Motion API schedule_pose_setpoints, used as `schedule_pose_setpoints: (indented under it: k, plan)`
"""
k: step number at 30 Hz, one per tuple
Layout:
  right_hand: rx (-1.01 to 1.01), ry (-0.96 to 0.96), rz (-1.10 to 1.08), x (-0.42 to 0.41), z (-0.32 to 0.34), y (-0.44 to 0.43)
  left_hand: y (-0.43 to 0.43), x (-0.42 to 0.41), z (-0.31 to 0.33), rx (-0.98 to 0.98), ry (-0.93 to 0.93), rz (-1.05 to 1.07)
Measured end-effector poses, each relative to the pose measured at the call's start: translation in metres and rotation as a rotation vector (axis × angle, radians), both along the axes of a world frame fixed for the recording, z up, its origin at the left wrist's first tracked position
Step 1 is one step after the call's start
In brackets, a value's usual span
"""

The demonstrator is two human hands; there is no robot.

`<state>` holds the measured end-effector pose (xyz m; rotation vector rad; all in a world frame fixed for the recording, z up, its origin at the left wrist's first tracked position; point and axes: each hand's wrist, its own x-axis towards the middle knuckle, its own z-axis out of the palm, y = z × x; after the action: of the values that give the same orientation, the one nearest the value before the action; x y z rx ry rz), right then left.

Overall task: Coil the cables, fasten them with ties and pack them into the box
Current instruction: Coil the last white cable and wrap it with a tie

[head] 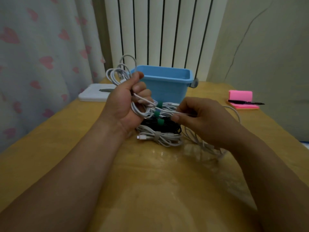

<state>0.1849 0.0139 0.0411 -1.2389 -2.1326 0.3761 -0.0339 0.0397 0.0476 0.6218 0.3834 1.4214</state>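
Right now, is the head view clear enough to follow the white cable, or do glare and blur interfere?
Head view: dim and soft overall; the white cable in the left hand stands out against the blue box; the right hand, its fingers pinching the strand, is slightly blurred; glare on the glossy table washes out the loose loops near the right wrist.

Single view, from a wide-angle camera worn on the person's head. It faces forward and down, at close range, onto the glossy yellow table (158, 181), with the light-blue plastic box (167, 87) near frame centre and the white ribbed radiator (158, 30) behind.
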Motion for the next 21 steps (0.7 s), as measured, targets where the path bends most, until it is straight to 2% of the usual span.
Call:
schedule_pose_setpoints:
  k: [4,8,11,14,16,21]
  plan:
    - [-0.021,-0.073,-0.036,0.013,0.007,0.002,0.001,-0.006,0.001,0.035,0.192,0.062]
    - [0.04,-0.187,-0.175,0.023,0.007,0.008,0.001,-0.008,-0.002,0.088,0.393,0.109]
    - [0.135,-0.13,-0.227,0.023,0.007,0.008,-0.006,0.005,-0.005,0.104,0.658,0.144]
    - [0.176,-0.099,-0.159,0.017,0.007,0.004,-0.018,0.026,-0.009,0.149,1.014,0.161]
    - [0.183,-0.09,-0.096,0.013,0.007,0.002,-0.025,0.035,-0.012,0.221,1.177,0.145]
    - [0.193,0.048,-0.015,0.011,0.008,0.0,-0.031,0.039,-0.011,0.289,1.176,0.095]
